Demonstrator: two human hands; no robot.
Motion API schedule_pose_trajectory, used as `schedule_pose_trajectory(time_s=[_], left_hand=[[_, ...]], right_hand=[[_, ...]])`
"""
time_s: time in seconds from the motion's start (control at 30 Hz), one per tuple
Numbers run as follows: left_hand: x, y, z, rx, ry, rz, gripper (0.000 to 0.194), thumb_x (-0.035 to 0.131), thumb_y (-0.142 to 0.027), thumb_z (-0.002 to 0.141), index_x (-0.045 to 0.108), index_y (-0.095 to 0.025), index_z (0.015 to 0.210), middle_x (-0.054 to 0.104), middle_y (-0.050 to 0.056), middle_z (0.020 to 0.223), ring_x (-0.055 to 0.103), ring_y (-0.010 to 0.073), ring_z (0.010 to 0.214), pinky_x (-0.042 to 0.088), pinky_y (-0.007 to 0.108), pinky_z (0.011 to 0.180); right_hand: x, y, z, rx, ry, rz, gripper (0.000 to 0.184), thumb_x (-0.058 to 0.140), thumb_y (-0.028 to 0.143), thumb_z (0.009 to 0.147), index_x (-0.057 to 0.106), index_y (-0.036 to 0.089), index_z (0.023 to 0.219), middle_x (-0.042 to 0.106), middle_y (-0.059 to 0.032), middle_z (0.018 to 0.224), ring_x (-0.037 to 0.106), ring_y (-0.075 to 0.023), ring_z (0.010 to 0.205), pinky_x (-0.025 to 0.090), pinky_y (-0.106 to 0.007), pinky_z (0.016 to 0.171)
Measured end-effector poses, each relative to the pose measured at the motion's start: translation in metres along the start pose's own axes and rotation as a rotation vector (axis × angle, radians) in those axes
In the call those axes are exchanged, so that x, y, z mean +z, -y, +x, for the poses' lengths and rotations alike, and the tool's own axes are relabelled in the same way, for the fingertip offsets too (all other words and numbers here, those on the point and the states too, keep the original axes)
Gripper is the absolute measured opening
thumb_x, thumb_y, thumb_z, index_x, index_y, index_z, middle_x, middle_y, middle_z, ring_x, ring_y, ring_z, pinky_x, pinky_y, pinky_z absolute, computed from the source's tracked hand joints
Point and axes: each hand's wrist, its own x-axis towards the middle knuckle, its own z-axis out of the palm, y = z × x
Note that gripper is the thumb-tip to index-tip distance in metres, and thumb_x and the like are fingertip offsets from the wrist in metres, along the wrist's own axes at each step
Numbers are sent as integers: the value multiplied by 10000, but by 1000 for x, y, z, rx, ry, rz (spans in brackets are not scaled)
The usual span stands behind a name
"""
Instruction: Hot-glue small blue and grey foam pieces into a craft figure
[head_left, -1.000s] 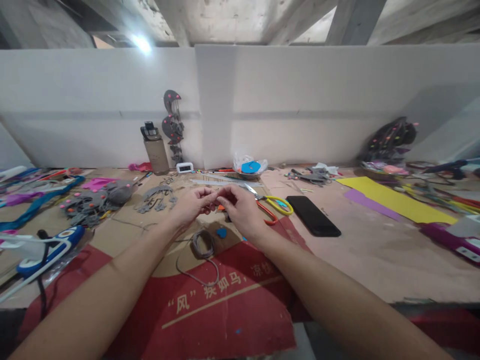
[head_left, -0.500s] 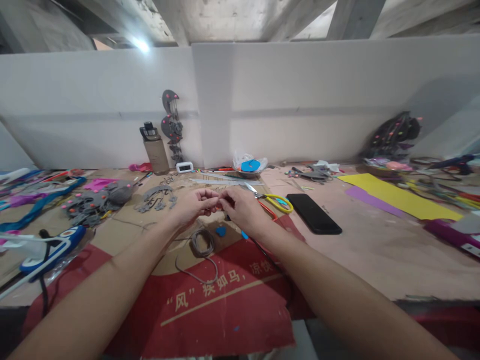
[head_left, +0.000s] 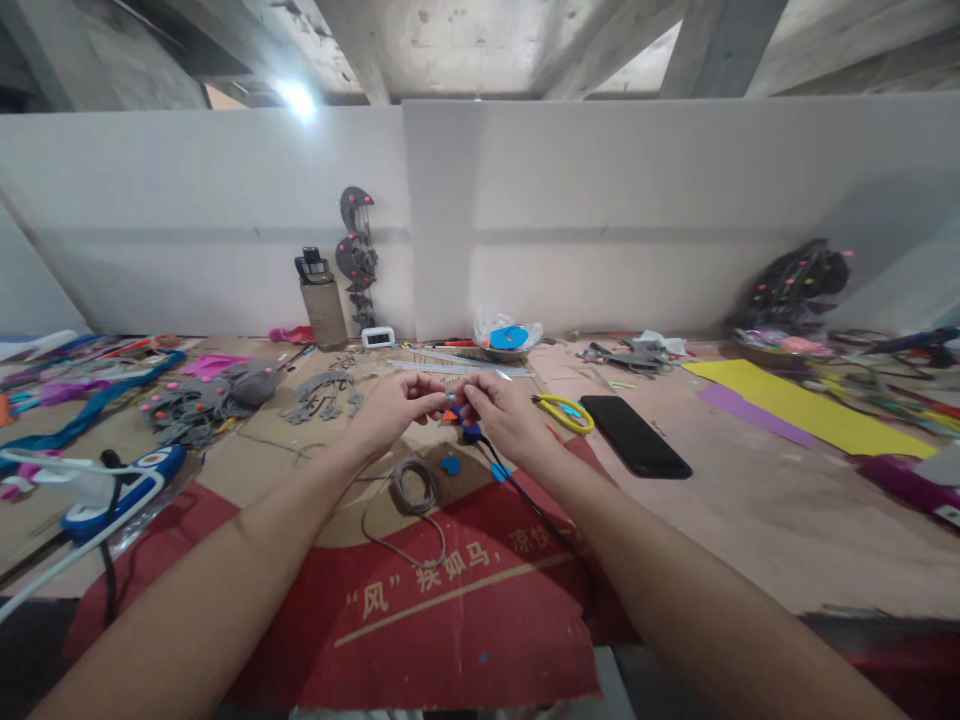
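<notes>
The pinkish bench spreads across the view, with a red-and-tan cardboard sheet lying over its near edge. Both forearms slant inward over it from the lower corners, the wrists raised above the sheet. The left hand and right hand meet fingertip to fingertip near the middle, backs turned outward, thumbs toward the person, the other fingers curled. To the right of the right hand lie a black phone and yellow-handled scissors, partly hidden. Below the hands a coil of grey cord rests on the cardboard, just left of a blue scrap. Smallest is a tiny bluish piece pinched between the two hands' fingers, too small to identify.
</notes>
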Motion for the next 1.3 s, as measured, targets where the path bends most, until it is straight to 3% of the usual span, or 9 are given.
schedule_pose_trajectory(time_s=[0.1,0.3,0.5,0.67,0.9,1.0,1.13,1.3], left_hand=[[-2,0,0,57,11,38,295,662,-381,701,648,-137,867,645,41,751,543,115,609,424,246,564],[3,-4,-5,112,0,157,209,632,-307,737,634,-141,865,635,32,745,555,123,638,444,253,603],[7,-3,-9,272,-127,374,159,614,-274,758,634,-177,882,670,31,811,610,151,733,467,275,688],[9,-8,-14,375,-204,554,119,622,-219,742,658,-201,854,672,11,786,602,146,719,453,273,691],[14,-7,-12,198,-250,59,231,736,-267,642,636,-159,819,653,23,749,596,141,686,462,263,657],[20,-5,-9,74,-226,-264,276,776,-239,586,616,-149,793,629,7,714,570,118,628,454,246,603],[19,-4,-3,-141,-133,-674,260,683,-370,713,601,-132,778,609,16,670,560,102,570,480,250,578],[11,-3,-2,-119,-164,-645,204,696,-298,720,606,-127,783,613,7,686,543,71,550,463,205,556]], right_hand=[[7,1,-3,-57,45,43,142,445,292,858,545,192,864,593,-3,757,547,-109,626,441,-233,565],[9,0,-6,-108,-43,-128,44,561,223,792,545,186,774,574,13,687,513,-104,607,407,-233,582],[7,3,-6,-89,-48,-216,71,572,210,783,546,186,721,559,22,633,496,-104,594,386,-241,597],[5,2,-3,-29,34,-106,83,581,225,763,532,179,713,523,36,608,478,-88,553,369,-211,527],[9,10,-4,105,38,281,173,593,286,745,467,187,680,480,61,578,467,-71,513,390,-205,504],[14,11,-4,127,17,425,202,585,326,749,447,193,686,494,61,577,450,-64,496,384,-201,495],[18,9,-5,153,19,543,214,592,334,739,436,195,695,499,62,584,452,-60,491,383,-195,491],[19,4,-4,157,-20,658,172,573,338,759,507,180,771,539,37,686,505,-64,561,436,-203,538]])
